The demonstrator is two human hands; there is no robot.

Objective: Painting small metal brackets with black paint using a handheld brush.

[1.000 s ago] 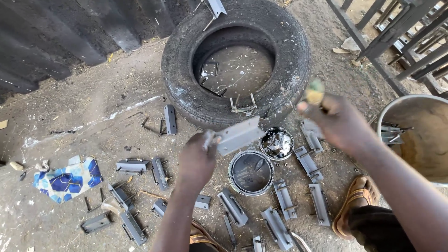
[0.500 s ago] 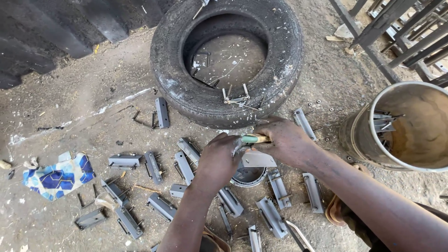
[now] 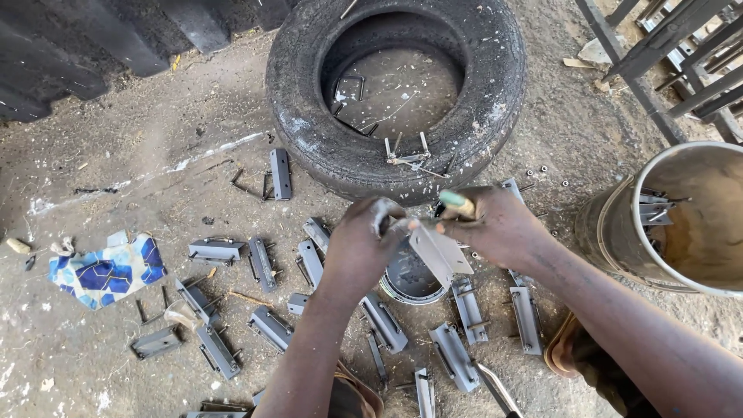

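My left hand (image 3: 362, 241) grips a flat grey metal piece (image 3: 441, 252) by its upper edge, holding it over a round paint tin (image 3: 405, 282) on the ground. My right hand (image 3: 497, 226) is closed on a brush with a pale green handle (image 3: 457, 203), its end against the metal piece. Several grey metal latch pieces (image 3: 271, 326) lie on the dirt around the tin and under both forearms. The brush's bristles are hidden behind the piece and my fingers.
An old tyre (image 3: 396, 93) lies just beyond my hands with wire bits on it. A large metal bucket (image 3: 675, 217) holding more metal pieces stands at right. A blue patterned cloth (image 3: 107, 271) lies at left. A metal frame (image 3: 665, 54) fills the top right.
The view has shifted down and left. My right hand came down from raised at right and met the left hand over the tin; the brush now touches the metal piece.
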